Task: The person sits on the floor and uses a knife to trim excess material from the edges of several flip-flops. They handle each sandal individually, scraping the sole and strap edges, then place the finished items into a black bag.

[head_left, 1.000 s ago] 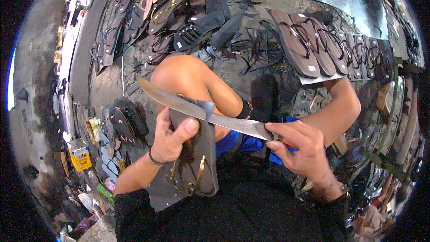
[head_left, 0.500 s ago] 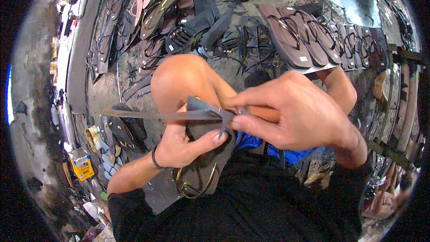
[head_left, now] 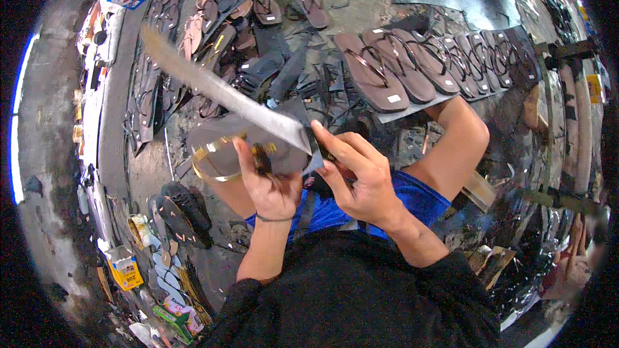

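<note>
My left hand (head_left: pixel 274 190) is closed around a dark brown flip-flop (head_left: pixel 284 154), its thumb raised in front of the sole. The flip-flop's shiny gold strap (head_left: pixel 209 164) loops out to the left of that hand. My right hand (head_left: pixel 361 183) grips the near end of a long, slightly curved knife (head_left: pixel 238 100) between thumb and fingers. The blade slants up and left across the flip-flop, its far end smeared by motion. Where the knife meets my right fingers, its handle is mostly hidden. A small grey flap (head_left: pixel 314 164) shows just below the blade's end.
Finished-looking flip-flops (head_left: pixel 387 67) stand in a row on a sheet at the upper right. More sandals (head_left: pixel 267 3) and dark scraps (head_left: pixel 322 80) lie ahead. Black footwear (head_left: pixel 184 216) and a yellow box (head_left: pixel 124 267) are at the left. Wooden bars (head_left: pixel 580 129) run along the right.
The knife has swung from nearly level to slanting up and left. The flip-flop has turned, its gold strap now left of my left hand. My right hand has moved left and lower.
</note>
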Tool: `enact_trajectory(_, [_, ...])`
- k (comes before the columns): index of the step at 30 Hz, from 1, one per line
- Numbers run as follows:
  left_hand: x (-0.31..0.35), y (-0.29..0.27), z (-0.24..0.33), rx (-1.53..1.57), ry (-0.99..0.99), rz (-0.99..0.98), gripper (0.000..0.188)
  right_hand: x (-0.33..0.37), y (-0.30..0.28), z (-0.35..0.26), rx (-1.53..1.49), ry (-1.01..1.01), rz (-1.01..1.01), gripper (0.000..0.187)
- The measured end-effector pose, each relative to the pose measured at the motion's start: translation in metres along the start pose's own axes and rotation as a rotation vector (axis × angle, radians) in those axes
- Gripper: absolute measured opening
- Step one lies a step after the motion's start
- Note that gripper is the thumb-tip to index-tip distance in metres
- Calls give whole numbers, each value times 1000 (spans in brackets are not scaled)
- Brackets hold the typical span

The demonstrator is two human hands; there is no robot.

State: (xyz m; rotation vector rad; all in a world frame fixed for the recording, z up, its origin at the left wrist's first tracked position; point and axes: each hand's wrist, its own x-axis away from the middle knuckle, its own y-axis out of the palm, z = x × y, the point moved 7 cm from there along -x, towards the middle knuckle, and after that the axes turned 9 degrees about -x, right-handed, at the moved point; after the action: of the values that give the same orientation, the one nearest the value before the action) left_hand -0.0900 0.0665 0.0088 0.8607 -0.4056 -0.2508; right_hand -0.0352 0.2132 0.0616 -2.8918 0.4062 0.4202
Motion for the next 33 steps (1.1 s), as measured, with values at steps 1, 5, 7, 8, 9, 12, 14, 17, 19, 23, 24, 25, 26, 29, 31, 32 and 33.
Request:
enact_trajectory(1, [-12,2,-1,56,40,45,49,0,-5,-1,37,-14,48,53])
enact_trajectory(5, [-43,-13,-20,220,-99,-15,39,26,-15,15,171,-12,269,58])
enact_trajectory(7, [-41,-10,-18,167,-50,12,35,71,-18,31,275,34,263,50])
enact_trajectory(8, [-40,-10,-20,136,-28,24,33,91,-23,37,266,130,256,44])
enact_trajectory(9, [-29,-15,-31,126,-79,58,33,92,-30,33,282,165,248,41])
enact_trajectory(12, [6,-32,-50,-5,-229,0,35,77,-29,21,104,327,204,33])
enact_trajectory(14, [28,-40,-48,-274,-219,216,33,54,-25,34,-3,439,119,29])
enact_trajectory(17, [25,-33,-40,-264,-239,219,34,79,-32,45,-131,608,129,29])
enact_trajectory(19, [20,-45,-36,-137,-212,265,35,100,-43,30,-22,448,187,31])
enact_trajectory(23, [4,-39,-29,-15,-204,356,38,149,-50,16,193,389,71,36])
enact_trajectory(24, [5,-38,-26,-11,-209,350,39,154,-49,14,191,381,53,36])
enact_trajectory(25, [10,-36,-24,-80,-243,303,40,158,-49,12,189,373,36,36])
enact_trajectory(26, [11,-34,-23,-92,-230,305,40,160,-50,11,188,366,20,36])
enact_trajectory(29, [18,-41,-28,-161,-197,331,37,155,-55,13,234,383,7,35])
enact_trajectory(31, [30,-49,-31,-252,-179,383,34,144,-56,6,245,412,0,33])
enact_trajectory(32, [36,-56,-31,-315,-172,365,33,139,-53,3,227,465,-52,32])
enact_trajectory(33, [46,-65,-28,-378,-163,345,33,134,-50,0,208,514,-105,31])
